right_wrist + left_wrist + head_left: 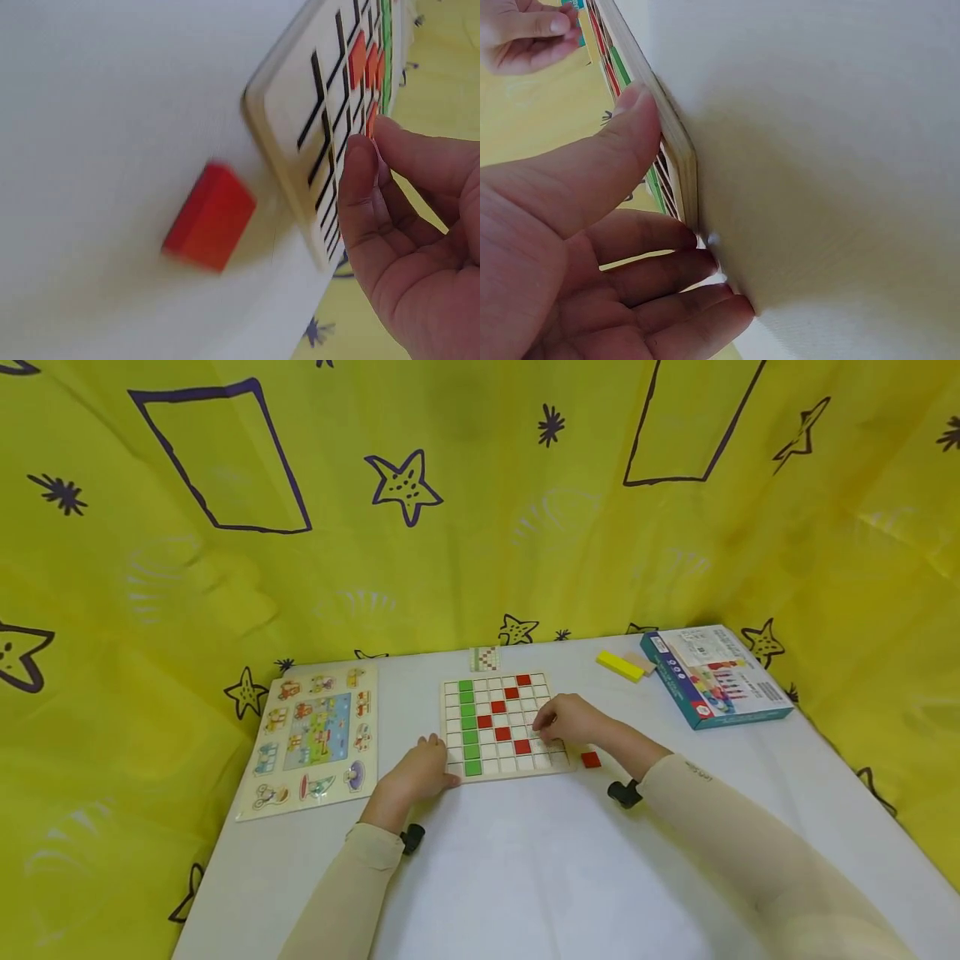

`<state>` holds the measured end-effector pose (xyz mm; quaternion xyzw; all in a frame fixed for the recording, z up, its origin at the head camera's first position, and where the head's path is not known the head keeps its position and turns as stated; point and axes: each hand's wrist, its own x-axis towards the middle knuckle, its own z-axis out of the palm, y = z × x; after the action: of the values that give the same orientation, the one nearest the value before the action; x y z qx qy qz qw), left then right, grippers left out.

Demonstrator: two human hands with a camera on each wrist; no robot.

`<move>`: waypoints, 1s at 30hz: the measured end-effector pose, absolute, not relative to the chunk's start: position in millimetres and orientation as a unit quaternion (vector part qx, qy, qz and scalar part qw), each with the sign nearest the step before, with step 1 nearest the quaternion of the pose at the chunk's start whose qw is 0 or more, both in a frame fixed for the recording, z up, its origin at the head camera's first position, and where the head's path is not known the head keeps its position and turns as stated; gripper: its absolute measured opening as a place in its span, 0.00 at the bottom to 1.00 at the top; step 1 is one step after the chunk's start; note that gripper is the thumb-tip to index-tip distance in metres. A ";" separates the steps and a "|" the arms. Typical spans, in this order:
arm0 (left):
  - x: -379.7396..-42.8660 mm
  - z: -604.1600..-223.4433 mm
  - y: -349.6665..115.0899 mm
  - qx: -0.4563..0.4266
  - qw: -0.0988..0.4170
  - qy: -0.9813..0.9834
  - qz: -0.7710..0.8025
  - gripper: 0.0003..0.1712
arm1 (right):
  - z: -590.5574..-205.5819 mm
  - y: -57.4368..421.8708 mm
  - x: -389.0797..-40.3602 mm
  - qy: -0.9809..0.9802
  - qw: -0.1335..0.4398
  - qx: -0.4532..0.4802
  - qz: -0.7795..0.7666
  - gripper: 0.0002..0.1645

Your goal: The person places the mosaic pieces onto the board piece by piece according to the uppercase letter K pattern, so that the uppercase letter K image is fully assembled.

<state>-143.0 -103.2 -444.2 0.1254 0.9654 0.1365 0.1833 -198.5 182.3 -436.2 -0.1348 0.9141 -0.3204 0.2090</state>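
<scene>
A pale wooden grid board (531,763) lies on the table, with a column of green tiles (469,723) and several red tiles (502,734) in its squares. My left hand (422,768) rests at the board's near left corner. In the left wrist view, its thumb (634,124) lies along the near edge, while the other fingers reach the corner's side. My right hand (573,720) hovers over the board's right part, fingers loosely bent and thumb close to the index finger. No tile shows between them. Beside the right edge lies a loose red tile (210,217).
Behind the board is a small pattern card (484,658). A picture puzzle board (258,793) lies at the left. At the back right are a yellow block (620,666), a pale pinkish piece (640,663) and a teal-sided box (716,677). Yellow cloth (480,568) hangs behind the table.
</scene>
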 end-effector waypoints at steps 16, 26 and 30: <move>-142.3 -439.8 -117.4 0.121 0.181 0.967 0.129 0.46 | -440.0 244.8 -181.6 0.904 0.256 -0.129 -0.317 0.12; -143.2 -441.3 -121.5 0.121 0.179 0.968 0.124 0.47 | -449.7 242.8 -177.0 0.908 0.236 -0.133 -0.319 0.10; -143.6 -440.3 -121.0 0.120 0.179 0.968 0.125 0.47 | -448.7 242.6 -176.5 0.910 0.232 -0.131 -0.319 0.09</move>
<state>-143.6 -121.0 -440.3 0.1200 0.9684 0.1252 0.1794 -176.5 242.6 -448.7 -0.1315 0.9096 -0.3188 0.2319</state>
